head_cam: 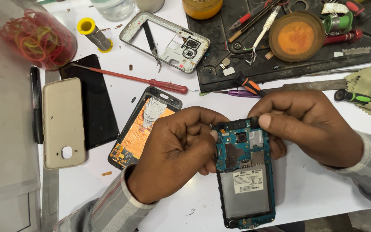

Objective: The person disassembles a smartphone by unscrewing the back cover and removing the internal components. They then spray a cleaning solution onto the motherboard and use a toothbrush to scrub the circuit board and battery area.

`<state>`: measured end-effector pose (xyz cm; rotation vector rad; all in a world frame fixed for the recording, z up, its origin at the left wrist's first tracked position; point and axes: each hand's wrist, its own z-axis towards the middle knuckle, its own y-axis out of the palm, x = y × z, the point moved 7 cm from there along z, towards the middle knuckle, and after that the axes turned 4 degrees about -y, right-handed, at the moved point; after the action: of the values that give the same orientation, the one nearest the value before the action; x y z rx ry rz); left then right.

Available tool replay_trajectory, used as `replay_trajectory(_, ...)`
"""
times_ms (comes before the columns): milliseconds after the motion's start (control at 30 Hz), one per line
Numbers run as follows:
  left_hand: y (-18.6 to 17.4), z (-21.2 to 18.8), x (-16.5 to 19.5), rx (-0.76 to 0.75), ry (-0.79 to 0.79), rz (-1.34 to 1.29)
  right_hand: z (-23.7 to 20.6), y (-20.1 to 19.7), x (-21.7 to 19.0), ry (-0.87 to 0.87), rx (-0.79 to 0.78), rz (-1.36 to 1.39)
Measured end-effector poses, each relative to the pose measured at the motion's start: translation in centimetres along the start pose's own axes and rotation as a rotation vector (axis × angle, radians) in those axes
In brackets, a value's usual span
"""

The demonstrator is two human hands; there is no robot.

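Both hands are working an opened phone (244,172) at lower centre; left hand (174,150) is gripping its left edge, right hand (310,124) is pinching the top corner of its board; next likely needing a careful lift, red screwdriver (138,78) lying upper left.

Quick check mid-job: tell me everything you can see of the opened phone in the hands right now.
The opened phone lies lengthwise, back cover off, its upper end raised off the white table. A blue frame surrounds a circuit board with metal shields and a camera module at the top; below sits a grey battery with a white label. The left hand grips its upper left edge; the right hand pinches the top right corner. It looks intact.
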<state>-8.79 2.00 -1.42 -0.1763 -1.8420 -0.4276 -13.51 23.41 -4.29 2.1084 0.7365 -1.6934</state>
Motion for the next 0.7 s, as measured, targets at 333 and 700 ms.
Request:
replay_trajectory(333, 0.1, 0.2, -0.3, -0.010, 0.004, -0.039, 0.1, 0.2, -0.4, -0.010, 0.016, -0.046)
replay_trajectory(700, 0.4, 0.6, -0.8, -0.057, -0.002, -0.090, 0.6, 0.3, -1.3, -0.081, -0.013, 0.290)
